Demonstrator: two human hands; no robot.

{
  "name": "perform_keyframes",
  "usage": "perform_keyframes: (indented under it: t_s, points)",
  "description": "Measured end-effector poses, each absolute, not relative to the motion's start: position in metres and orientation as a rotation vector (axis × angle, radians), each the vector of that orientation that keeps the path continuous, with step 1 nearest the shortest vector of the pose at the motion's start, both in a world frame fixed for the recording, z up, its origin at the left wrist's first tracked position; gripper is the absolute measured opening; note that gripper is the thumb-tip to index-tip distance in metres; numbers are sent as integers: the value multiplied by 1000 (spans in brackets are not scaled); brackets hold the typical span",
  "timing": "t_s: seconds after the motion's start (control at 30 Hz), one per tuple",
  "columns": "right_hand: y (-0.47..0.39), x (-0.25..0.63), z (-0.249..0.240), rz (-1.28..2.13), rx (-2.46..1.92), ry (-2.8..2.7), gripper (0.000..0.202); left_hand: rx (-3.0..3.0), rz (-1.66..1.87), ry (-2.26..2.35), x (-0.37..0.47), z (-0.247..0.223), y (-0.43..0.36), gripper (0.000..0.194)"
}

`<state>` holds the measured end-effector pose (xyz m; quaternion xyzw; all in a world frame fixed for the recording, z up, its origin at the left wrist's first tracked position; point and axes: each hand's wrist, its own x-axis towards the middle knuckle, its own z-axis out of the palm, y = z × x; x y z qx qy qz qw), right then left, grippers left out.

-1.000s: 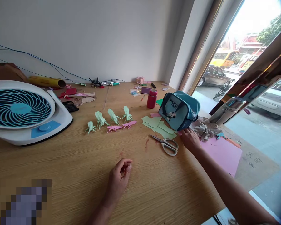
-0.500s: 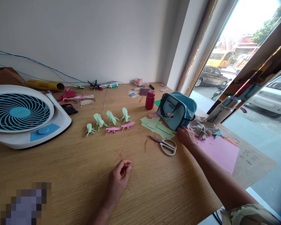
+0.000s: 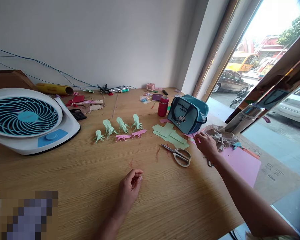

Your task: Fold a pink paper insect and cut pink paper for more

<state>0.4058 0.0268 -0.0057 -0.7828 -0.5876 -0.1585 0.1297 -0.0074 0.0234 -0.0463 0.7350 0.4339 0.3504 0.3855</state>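
At the near part of the table (image 3: 162, 206), left hand (image 3: 130, 186) sat thumb-side up, fingers loosely curled and released, thumb tip close to the index. Small metal item (image 3: 210, 162) showed beside the right forearm, partly hidden. Pink sheet (image 3: 242, 165) lay on the other side of that forearm. Scissors (image 3: 174, 151) lay flat between the hands, tips pointing away to the left. Right hand (image 3: 207, 145) was stretched out to pink slips (image 3: 192, 136) at the bag's lower right corner; couldn't tell whether its fingers pinched a slip or only touched. Cloth (image 3: 221, 140) was bunched just right of that hand. Fan (image 3: 58, 143) stood far left. Two pink bugs (image 3: 123, 137) sat mid-table, four green bugs (image 3: 108, 127) grouped behind and beside them, all folded paper. Green sheets (image 3: 168, 132) overlapped between bugs and bag. Bag (image 3: 187, 115) stood on the table just past the slips, red jar (image 3: 163, 106) near its left side. Flask (image 3: 245, 118) was beyond the cloth. Purple book (image 3: 157, 97) lay further back; yellow tube (image 3: 55, 89) lay near the wall (image 3: 115, 40).
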Motion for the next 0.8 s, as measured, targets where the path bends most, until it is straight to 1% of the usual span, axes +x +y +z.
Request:
perform_keyframes:
  t_s: [0.23, 0.37, 0.5, 0.63, 0.7, 0.8]
  points:
    - [-19, 359, 1, -439, -2019, -1503, 26, 1896, 933, 1102, -8, -48, 23, 16]
    - [-16, 336, -4, -478, -1943, -1502, 24, 1928, 937, 1097, -9, -48, 22, 15]
    - [10, 338, -10, -479, -1970, -1527, 29, 1968, 910, 1089, -10, -47, 22, 15]
    - [21, 343, -19, -354, -2011, -1692, 24, 2008, 877, 1067, -9, -46, 22, 15]
    - [7, 351, -24, -323, -2054, -1714, 27, 2015, 870, 1062, -9, -47, 22, 15]
    - [-41, 379, -26, -345, -2172, -1638, 33, 2009, 856, 1046, -10, -47, 21, 15]
